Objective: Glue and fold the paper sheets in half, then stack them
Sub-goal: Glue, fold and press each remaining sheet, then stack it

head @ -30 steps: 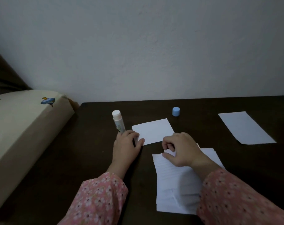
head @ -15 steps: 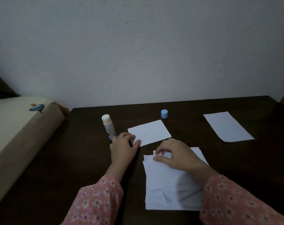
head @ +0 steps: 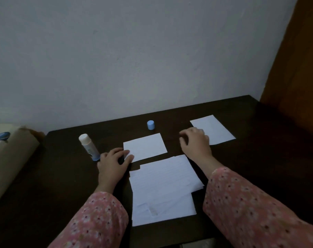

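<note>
A stack of lined white sheets (head: 163, 187) lies on the dark table (head: 62, 176) in front of me. Beyond it lies a smaller folded white paper (head: 145, 146). My left hand (head: 114, 161) rests on the table at that paper's near-left corner, thumb touching its edge. Just left of the hand an uncapped glue stick (head: 88, 146) stands on its blue base. The glue stick's blue cap (head: 150, 124) stands near the wall. My right hand (head: 195, 142), fingers loosely curled and holding nothing, is at the left edge of a white sheet (head: 216, 129) at the far right.
A cream padded object (head: 9, 158) with a small blue print borders the table's left side. A grey wall (head: 134, 59) rises behind the table, and a brown wooden panel (head: 299, 68) stands at the right. The table's near edge runs below my sleeves.
My right hand left the lined stack and moved right and away to the far-right sheet. My left hand stayed by the folded paper. The view swung to the right.
</note>
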A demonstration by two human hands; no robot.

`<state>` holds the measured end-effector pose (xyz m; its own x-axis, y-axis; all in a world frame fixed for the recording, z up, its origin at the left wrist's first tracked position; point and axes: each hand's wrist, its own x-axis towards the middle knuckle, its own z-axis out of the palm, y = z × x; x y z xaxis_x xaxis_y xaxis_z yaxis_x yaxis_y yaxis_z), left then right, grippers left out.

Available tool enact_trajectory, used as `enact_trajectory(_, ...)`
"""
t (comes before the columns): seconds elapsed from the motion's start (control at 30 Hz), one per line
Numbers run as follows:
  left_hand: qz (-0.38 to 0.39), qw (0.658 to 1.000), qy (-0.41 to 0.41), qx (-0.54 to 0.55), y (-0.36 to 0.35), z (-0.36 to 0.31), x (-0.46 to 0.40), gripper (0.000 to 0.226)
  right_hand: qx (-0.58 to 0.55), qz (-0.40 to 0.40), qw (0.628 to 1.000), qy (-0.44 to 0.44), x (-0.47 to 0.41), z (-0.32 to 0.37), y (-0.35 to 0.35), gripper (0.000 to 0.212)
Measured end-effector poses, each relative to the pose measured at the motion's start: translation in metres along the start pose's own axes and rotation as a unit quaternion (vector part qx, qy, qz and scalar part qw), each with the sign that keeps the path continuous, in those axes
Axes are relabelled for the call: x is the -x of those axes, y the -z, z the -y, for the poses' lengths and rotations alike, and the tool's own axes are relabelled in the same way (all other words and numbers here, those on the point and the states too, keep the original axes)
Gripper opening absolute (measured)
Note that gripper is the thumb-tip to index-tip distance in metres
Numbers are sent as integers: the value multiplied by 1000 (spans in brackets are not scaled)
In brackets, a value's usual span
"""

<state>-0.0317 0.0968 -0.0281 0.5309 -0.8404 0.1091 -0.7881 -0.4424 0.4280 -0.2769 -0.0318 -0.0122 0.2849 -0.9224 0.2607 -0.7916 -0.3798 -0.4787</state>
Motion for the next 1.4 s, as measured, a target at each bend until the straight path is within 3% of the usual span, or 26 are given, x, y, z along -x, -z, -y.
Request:
enact_trajectory(0.13,9,1000,-7,1,0,0,1,40,103,35,984,-139,-5,-37,10,43)
enact_trajectory(0.33,11,1000,3,5,2,-3,0,39,-6,31,995,-99,0,-38,11,46)
enact_trajectory(0.57,13,1000,11,24,4,-3,1,38,7,43,999,-6,10,-28,4,42)
enact_trajectory(0.77,6,999,9,31,4,-2,1,37,35,59,996,-59,7,-22,-1,43)
enact_trajectory(0.87,9,999,9,33,3,-1,1,37,-7,52,993,-104,5,-18,0,48)
enact_trajectory(1.0,13,999,13,32,4,-2,1,38,-71,38,988,-131,4,-15,-1,37)
enact_trajectory(1.17,14,999,16,45,5,-3,1,38,-102,6,990,-95,2,3,-3,34)
enact_trajectory(1.3,3,997,20,71,5,-2,0,36,-57,-11,997,55,-1,30,-5,30)
enact_trajectory(1.4,-28,980,44,190,5,2,2,26,-100,22,987,127,-1,47,-7,30)
